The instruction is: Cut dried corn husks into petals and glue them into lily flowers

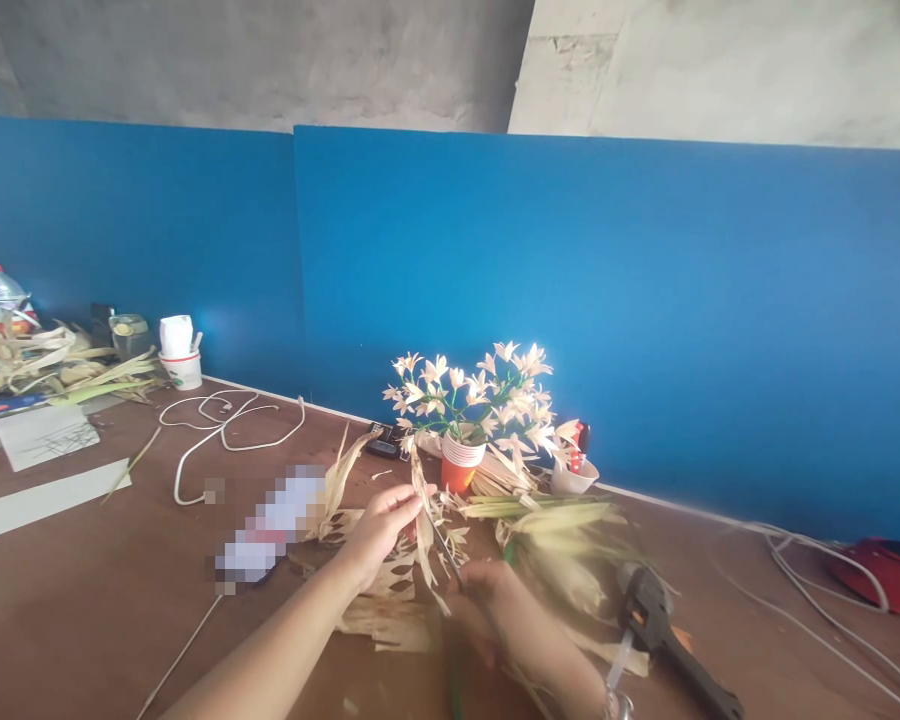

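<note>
My left hand (pixel 382 530) is closed, pinching an upright strip of dried corn husk (pixel 420 470) between thumb and fingers. My right hand (pixel 487 600), smeared by motion, is closed around what look like scissors (pixel 446 552); their thin dark blade points up against the husk strip, and the handles are mostly hidden. Beneath my hands lies a husk sheet (pixel 382 565) with petal-shaped holes, among small scraps. Just beyond stands a stack of orange-and-white paper cups (pixel 461 468) holding pale husk flowers (pixel 487 390) on green stems.
Right of my hands lie a husk bundle (pixel 570 550) and a black glue gun (pixel 664 640). A pixelated phone-like object (pixel 270 530) lies left, near a white cable (pixel 195 450). A small white cup (pixel 574 478) and a red item (pixel 881 575) sit along the blue partition (pixel 607 300).
</note>
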`<state>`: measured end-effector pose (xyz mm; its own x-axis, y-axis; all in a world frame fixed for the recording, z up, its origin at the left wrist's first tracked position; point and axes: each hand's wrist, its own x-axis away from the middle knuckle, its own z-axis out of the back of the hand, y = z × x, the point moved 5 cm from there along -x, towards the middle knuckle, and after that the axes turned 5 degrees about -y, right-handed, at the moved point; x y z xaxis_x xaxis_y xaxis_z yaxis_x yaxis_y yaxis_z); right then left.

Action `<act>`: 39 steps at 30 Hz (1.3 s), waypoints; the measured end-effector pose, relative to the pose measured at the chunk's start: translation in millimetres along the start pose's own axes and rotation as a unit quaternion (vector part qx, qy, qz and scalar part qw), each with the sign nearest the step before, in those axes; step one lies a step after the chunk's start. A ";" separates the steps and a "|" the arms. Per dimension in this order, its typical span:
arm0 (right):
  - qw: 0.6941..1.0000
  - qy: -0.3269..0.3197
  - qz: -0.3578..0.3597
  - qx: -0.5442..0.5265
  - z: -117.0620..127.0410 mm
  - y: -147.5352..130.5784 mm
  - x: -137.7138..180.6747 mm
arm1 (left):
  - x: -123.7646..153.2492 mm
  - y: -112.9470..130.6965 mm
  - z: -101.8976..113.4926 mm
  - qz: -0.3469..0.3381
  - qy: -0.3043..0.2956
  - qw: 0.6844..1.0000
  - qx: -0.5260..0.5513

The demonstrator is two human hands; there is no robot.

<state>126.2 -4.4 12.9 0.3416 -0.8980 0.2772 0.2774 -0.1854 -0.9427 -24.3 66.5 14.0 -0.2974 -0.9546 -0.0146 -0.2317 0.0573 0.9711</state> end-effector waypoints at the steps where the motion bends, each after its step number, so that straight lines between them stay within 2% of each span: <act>1: 1.000 -0.002 -0.001 0.004 0.0 -1.3 0.9 | -0.1 -0.2 0.3 0.003 0.000 1.000 -0.004; 5: 1.000 -0.023 -0.001 0.019 -0.8 -7.3 4.5 | -0.9 -2.1 2.0 0.010 -0.006 1.000 -0.012; 12: 0.999 -0.016 -0.001 0.051 0.9 -10.6 7.2 | -1.4 -1.1 1.2 0.005 -0.020 1.000 -0.001; 20: 0.996 -0.005 -0.040 0.079 2.3 -9.1 8.6 | -3.9 -3.6 5.7 -0.021 0.002 0.999 -0.045; 27: 0.996 -0.051 -0.022 0.075 1.7 -0.7 4.0 | -2.4 4.5 9.4 -0.045 0.046 0.997 -0.037; 35: 0.997 -0.045 -0.050 0.046 0.7 -1.3 7.4 | -0.4 5.9 2.7 -0.033 0.021 0.999 0.002; 39: 0.998 -0.041 -0.042 0.032 0.9 0.8 5.5 | 0.2 3.0 1.9 -0.030 0.013 0.999 0.004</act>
<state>129.2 -9.1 13.9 0.3867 -0.8443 0.3709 0.3644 -0.2295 -0.9025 -26.8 67.1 16.4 -0.2590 -0.9635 -0.0670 -0.2560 0.0016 0.9667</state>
